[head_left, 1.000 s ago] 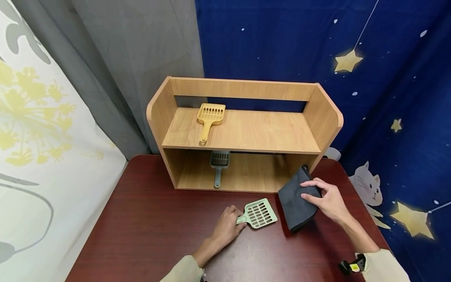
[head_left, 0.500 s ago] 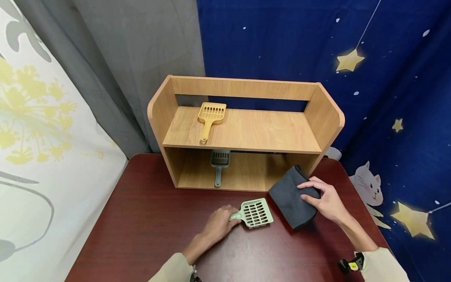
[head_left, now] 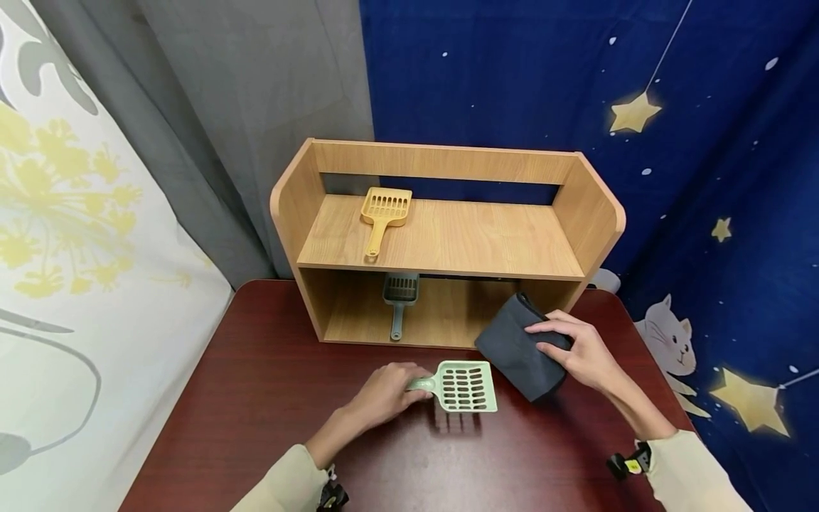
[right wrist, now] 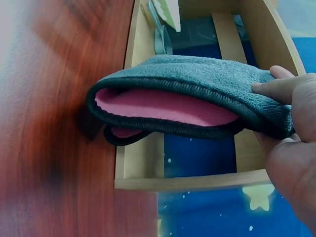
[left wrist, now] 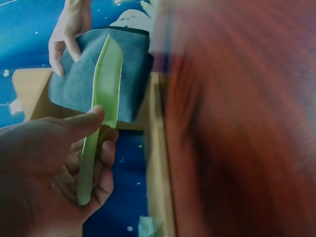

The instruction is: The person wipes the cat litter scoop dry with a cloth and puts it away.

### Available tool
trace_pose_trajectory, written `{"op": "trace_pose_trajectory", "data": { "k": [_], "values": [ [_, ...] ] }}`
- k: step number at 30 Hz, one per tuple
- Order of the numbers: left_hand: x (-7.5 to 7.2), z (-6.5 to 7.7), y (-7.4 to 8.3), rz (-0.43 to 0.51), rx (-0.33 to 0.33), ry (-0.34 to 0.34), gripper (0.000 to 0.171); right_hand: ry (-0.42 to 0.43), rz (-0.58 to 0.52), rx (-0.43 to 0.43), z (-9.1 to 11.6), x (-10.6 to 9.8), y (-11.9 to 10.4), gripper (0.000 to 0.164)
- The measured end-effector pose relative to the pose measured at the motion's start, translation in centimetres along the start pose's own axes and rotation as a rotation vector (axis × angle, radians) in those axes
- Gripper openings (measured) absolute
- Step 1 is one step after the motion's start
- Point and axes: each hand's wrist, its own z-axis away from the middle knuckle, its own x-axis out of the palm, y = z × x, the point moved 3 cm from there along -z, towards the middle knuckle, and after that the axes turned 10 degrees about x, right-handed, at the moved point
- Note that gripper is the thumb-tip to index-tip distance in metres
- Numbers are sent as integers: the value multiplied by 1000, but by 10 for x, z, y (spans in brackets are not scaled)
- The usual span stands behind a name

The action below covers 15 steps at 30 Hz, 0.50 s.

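green litter scoop (head_left: 454, 386), head view: over worktop (head_left: 269, 398), handle (head_left: 419, 384) pinched in l. hand (head_left: 384, 393), prob. leaving blade (head_left: 466, 386) free; r. hand (head_left: 579, 352) grips folded cloth (head_left: 520, 348) nr shelf (head_left: 486, 235). l. wrist: fingers (left wrist: 107, 155) curled round handle. r. wrist: cloth nipped at edge (right wrist: 212, 95), prob. vs unfolding.

A curtained-off, homelike spot, though which kind of room cannot be told: below the grips of left hand (head_left: 384, 395) and right hand (head_left: 579, 348) spreads a table (head_left: 243, 419); beyond them, a wooden shelf (head_left: 486, 235) and starry blue curtain (head_left: 486, 85); leftward, a grey curtain (head_left: 256, 92) and flowered cloth (head_left: 70, 341).
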Motion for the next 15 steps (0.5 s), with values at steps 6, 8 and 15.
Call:
{"op": "trace_pose_trajectory", "data": {
  "k": [6,8,15],
  "values": [
    [-12,-8,3,52,96,-49,27,-87,-34,2,-10,8,-2,43],
    [-13,-10,3,68,105,-72,26,-134,-77,23,-13,13,-3,42],
    [-17,-18,6,88,129,-98,25,-275,-191,59,-25,35,-7,35]
  ]
}}
